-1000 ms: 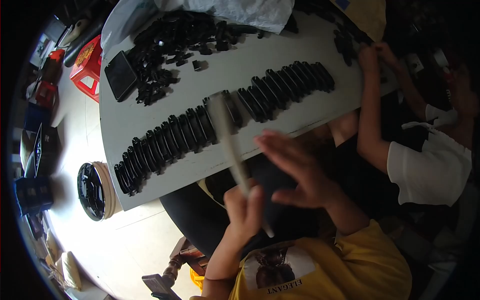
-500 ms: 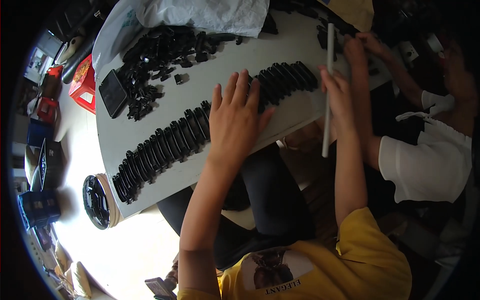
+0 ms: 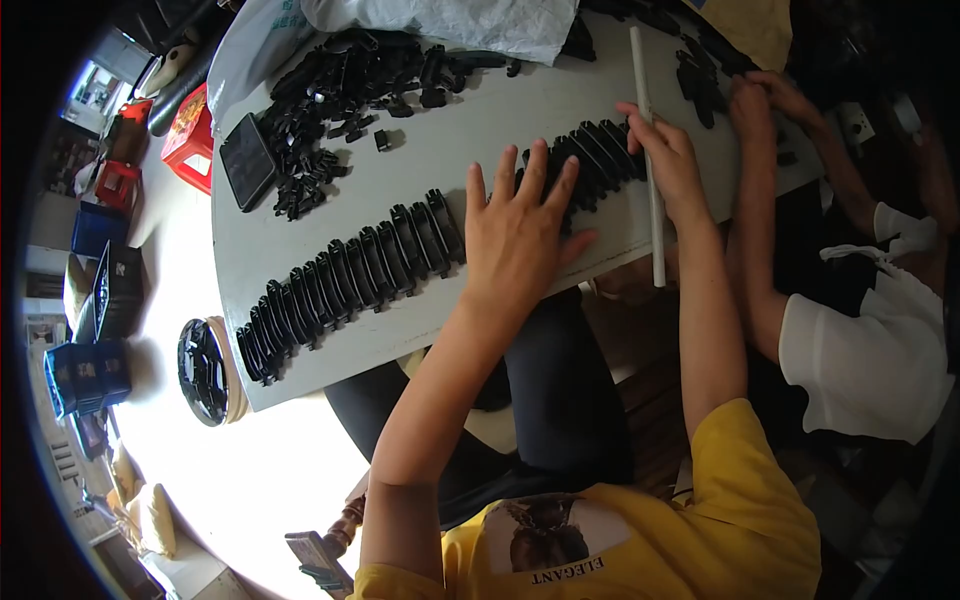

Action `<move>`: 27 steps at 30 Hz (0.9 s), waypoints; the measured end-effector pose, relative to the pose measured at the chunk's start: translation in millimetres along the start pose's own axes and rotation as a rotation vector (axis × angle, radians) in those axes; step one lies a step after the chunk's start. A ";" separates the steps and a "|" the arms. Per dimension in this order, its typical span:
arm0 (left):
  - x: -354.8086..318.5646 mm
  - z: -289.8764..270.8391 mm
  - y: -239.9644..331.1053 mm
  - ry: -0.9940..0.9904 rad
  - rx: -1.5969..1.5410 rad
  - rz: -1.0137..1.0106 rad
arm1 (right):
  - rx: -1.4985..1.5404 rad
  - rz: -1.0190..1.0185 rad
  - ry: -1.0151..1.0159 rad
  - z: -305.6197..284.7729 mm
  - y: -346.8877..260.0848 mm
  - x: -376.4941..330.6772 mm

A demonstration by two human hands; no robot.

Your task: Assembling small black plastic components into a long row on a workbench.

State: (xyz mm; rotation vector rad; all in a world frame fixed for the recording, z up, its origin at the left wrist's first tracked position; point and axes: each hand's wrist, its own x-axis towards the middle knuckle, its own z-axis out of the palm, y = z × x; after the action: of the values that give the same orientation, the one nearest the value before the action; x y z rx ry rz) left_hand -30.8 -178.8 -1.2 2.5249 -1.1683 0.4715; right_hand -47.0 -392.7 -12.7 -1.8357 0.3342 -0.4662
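Note:
A long row of curved black plastic pieces (image 3: 352, 270) stands side by side along the table's near side, bending up to the right. My left hand (image 3: 517, 235) lies over the middle of this row, fingers spread, and hides the pieces beneath it. More of the same curved pieces (image 3: 600, 155) show beyond its fingers. At the row's right end, my right hand (image 3: 672, 168) grips a thin white rod (image 3: 655, 220) between thumb and fingers. The rod stands across the row's end, close to the last piece; whether they touch I cannot tell.
A heap of small black parts (image 3: 345, 90) covers the table's (image 3: 420, 150) far left, beside a dark phone (image 3: 248, 162) and a white plastic bag (image 3: 450, 25). Another person's hands (image 3: 755, 105) work at the right among black parts. A round tub (image 3: 207, 370) stands left below the table.
The view has shifted a little. My left hand has slid right along the row. My right hand has brought the white rod leftward, up to the row's right end.

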 end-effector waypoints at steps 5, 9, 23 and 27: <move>-11.0 5.8 13.4 -0.026 -0.074 -0.026 | -0.090 -0.025 -0.040 -0.8 3.5 1.0; -35.2 -3.9 24.9 -0.009 -0.066 -0.056 | -0.043 -0.004 -0.098 6.2 -2.7 -16.8; -248.7 -66.2 20.1 -0.178 -0.239 -0.324 | 0.264 0.136 -0.488 60.8 -49.3 -210.7; -227.6 -75.3 7.8 -0.039 -0.348 -0.282 | 0.045 0.271 -0.131 43.5 -57.4 -134.9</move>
State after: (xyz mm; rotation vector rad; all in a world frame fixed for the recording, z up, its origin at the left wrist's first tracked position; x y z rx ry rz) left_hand -188.1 0.1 -28.6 2.3464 -0.8047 0.1335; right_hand -145.4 -277.9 10.4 -1.7362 0.4705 -0.1639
